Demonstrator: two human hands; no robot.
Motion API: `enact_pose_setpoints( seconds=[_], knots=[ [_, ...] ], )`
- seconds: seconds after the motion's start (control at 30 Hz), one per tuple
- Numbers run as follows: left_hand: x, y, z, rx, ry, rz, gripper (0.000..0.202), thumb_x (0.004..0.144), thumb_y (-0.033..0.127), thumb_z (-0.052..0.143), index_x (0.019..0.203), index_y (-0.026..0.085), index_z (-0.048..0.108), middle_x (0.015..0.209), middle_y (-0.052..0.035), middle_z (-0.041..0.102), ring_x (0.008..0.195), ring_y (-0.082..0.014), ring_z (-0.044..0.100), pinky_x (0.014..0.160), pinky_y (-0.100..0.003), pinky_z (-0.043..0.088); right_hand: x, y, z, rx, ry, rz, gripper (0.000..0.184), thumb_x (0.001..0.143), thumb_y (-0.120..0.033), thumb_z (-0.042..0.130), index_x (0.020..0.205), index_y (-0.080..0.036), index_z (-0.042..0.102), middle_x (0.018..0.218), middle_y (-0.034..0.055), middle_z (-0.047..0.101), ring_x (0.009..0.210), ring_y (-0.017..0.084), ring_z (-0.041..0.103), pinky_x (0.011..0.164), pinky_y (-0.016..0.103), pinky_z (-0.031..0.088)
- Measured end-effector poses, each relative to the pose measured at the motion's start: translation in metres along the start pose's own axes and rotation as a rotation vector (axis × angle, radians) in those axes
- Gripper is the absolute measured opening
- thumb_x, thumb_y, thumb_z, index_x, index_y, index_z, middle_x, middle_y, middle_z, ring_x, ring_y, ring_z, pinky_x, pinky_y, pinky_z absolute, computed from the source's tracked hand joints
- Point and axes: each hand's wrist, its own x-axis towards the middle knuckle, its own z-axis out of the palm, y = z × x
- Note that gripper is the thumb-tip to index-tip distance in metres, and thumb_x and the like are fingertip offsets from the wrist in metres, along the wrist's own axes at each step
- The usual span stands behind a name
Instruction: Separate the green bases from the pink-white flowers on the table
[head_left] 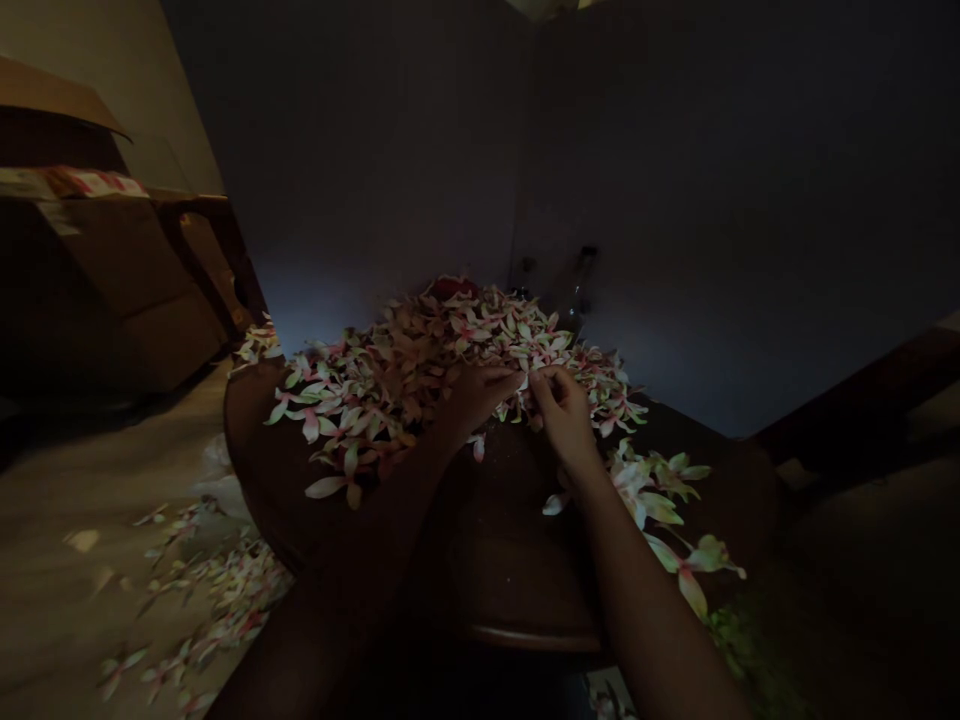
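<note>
Lying well left of the fingers, stray pink-and-white blossoms (217, 590) dot the floor (67, 470). The left hand (474, 397) rests half-curled against a heaped pile of blossoms (390, 385) on the dark surface (495, 560). The right hand (564, 415) has its fingers (545, 383) apparently pinching a petal, though dimness obscures this. Larger blossoms (660, 500) lie right of them.

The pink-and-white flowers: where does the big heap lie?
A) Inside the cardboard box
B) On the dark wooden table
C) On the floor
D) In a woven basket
B. The heap of pink-and-white flowers sits on the dark wooden table, with the left hand and right hand at its near edge.
</note>
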Motion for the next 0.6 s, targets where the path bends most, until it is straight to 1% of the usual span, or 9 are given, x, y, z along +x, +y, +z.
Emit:
enact_pose_setpoints(
  seconds=[0.07, 0.17, 0.27, 0.33, 0.4, 0.47, 0.5, 0.53, 0.6],
  knots=[
    [0.0002, 0.0012, -0.0008, 0.001, 0.006, -0.005, 0.038, 0.087, 0.048, 0.058, 0.075, 0.015, 0.071, 0.064, 0.0013, 0.058, 0.063, -0.0128, 0.053, 0.062, -0.023, 0.040, 0.0008, 0.0011, 0.0010, 0.019, 0.004, -0.016, 0.027, 0.089, -0.049, 0.060, 0.083, -0.023, 0.057, 0.067, -0.0035, 0.050, 0.061, 0.013, 0.047, 0.057, 0.026, 0.038],
    [0.0011, 0.0016, -0.0018, 0.033, 0.058, 0.004, 0.038, 0.089, 0.047, 0.053, 0.071, 0.016, 0.066, 0.064, 0.0011, 0.056, 0.066, -0.0131, 0.052, 0.064, -0.023, 0.040, 0.0020, 0.0027, 0.0030, 0.000, -0.010, -0.042, 0.021, 0.085, -0.042, 0.066, 0.089, -0.023, 0.059, 0.076, -0.0014, 0.057, 0.069, 0.015, 0.052, 0.066, 0.028, 0.043],
    [0.0028, -0.0010, -0.0024, 0.055, 0.134, 0.003, 0.035, 0.090, 0.043, 0.051, 0.070, 0.017, 0.063, 0.065, 0.0016, 0.054, 0.067, -0.0131, 0.052, 0.064, -0.023, 0.040, 0.0021, 0.0038, 0.0048, -0.022, -0.029, -0.037, 0.025, 0.084, -0.042, 0.066, 0.101, -0.024, 0.060, 0.095, 0.0027, 0.064, 0.079, 0.017, 0.056, 0.073, 0.030, 0.046],
    [0.0046, -0.0040, -0.0027, 0.028, 0.199, -0.019, 0.031, 0.089, 0.040, 0.051, 0.069, 0.017, 0.060, 0.064, 0.0020, 0.052, 0.066, -0.0128, 0.050, 0.063, -0.023, 0.039, 0.0015, 0.0043, 0.0055, -0.009, -0.067, -0.002, 0.030, 0.085, -0.045, 0.064, 0.105, -0.024, 0.061, 0.101, 0.0032, 0.066, 0.080, 0.018, 0.057, 0.073, 0.030, 0.046],
    [0.0064, -0.0068, -0.0031, -0.019, 0.279, -0.043, 0.025, 0.087, 0.036, 0.054, 0.070, 0.018, 0.058, 0.066, 0.0021, 0.051, 0.067, -0.0129, 0.049, 0.063, -0.023, 0.039, 0.0007, 0.0043, 0.0058, 0.009, -0.132, 0.047, 0.029, 0.085, -0.049, 0.064, 0.098, -0.023, 0.065, 0.090, 0.0016, 0.067, 0.074, 0.017, 0.056, 0.069, 0.028, 0.044],
    [0.0075, -0.0081, -0.0034, -0.067, 0.344, -0.059, 0.020, 0.084, 0.033, 0.056, 0.071, 0.018, 0.057, 0.068, 0.0020, 0.052, 0.069, -0.0128, 0.049, 0.064, -0.023, 0.039, 0.0001, 0.0035, 0.0056, 0.038, -0.183, 0.085, 0.031, 0.086, -0.052, 0.063, 0.083, -0.021, 0.065, 0.073, -0.0003, 0.062, 0.065, 0.015, 0.052, 0.062, 0.027, 0.041],
    [0.0077, -0.0079, -0.0036, -0.082, 0.358, -0.061, 0.018, 0.084, 0.032, 0.056, 0.072, 0.018, 0.057, 0.068, 0.0020, 0.052, 0.069, -0.0127, 0.048, 0.064, -0.023, 0.039, -0.0001, 0.0026, 0.0054, 0.061, -0.189, 0.094, 0.033, 0.087, -0.052, 0.061, 0.077, -0.021, 0.064, 0.068, -0.0007, 0.059, 0.062, 0.014, 0.050, 0.060, 0.027, 0.039],
    [0.0075, -0.0073, -0.0038, -0.089, 0.363, -0.060, 0.019, 0.084, 0.032, 0.055, 0.072, 0.018, 0.057, 0.068, 0.0019, 0.052, 0.068, -0.0125, 0.048, 0.064, -0.023, 0.038, -0.0001, 0.0014, 0.0051, 0.089, -0.180, 0.100, 0.034, 0.088, -0.053, 0.061, 0.076, -0.021, 0.064, 0.066, -0.0010, 0.058, 0.060, 0.014, 0.050, 0.058, 0.027, 0.039],
    [0.0065, -0.0051, -0.0042, -0.072, 0.346, -0.047, 0.022, 0.087, 0.035, 0.053, 0.073, 0.018, 0.058, 0.070, 0.0014, 0.054, 0.069, -0.0126, 0.049, 0.064, -0.023, 0.038, 0.0001, -0.0013, 0.0047, 0.150, -0.149, 0.110, 0.031, 0.089, -0.053, 0.061, 0.086, -0.023, 0.067, 0.069, -0.0006, 0.061, 0.061, 0.015, 0.052, 0.058, 0.027, 0.041]
  ],
)
